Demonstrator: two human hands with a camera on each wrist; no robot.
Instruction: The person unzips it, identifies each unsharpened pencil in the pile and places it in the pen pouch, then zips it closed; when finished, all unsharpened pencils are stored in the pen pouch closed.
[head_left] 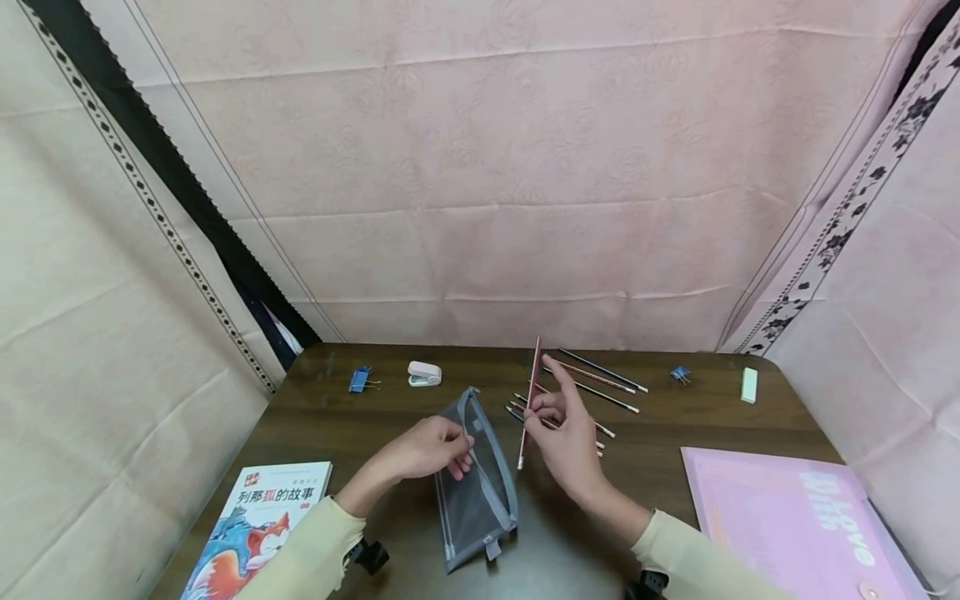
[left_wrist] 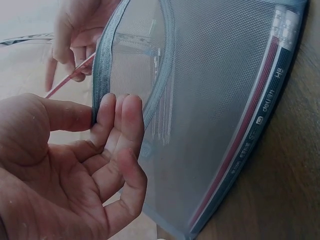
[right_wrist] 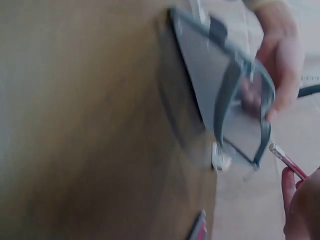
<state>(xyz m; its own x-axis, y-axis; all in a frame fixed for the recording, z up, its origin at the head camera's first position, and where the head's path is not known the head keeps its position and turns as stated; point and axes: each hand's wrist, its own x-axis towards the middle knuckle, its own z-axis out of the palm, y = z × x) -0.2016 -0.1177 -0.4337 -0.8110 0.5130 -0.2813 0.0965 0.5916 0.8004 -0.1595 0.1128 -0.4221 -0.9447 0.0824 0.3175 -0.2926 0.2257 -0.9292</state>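
A grey-blue mesh zip pouch stands tilted above the desk, its zipped mouth spread apart. My left hand pinches one zipper edge of that mouth between thumb and fingers. Through the mesh in the left wrist view, a red pencil and a dark green pencil lie along one side. To the right of the pouch, my right hand holds another red pencil between thumb and fingers, index finger extended. Its eraser end points down near the pouch mouth in the right wrist view. Several loose pencils lie behind my right hand.
Along the back of the desk are a blue binder clip, a white stapler, another blue binder clip and a pale green eraser. A picture book lies front left, a pink folder front right.
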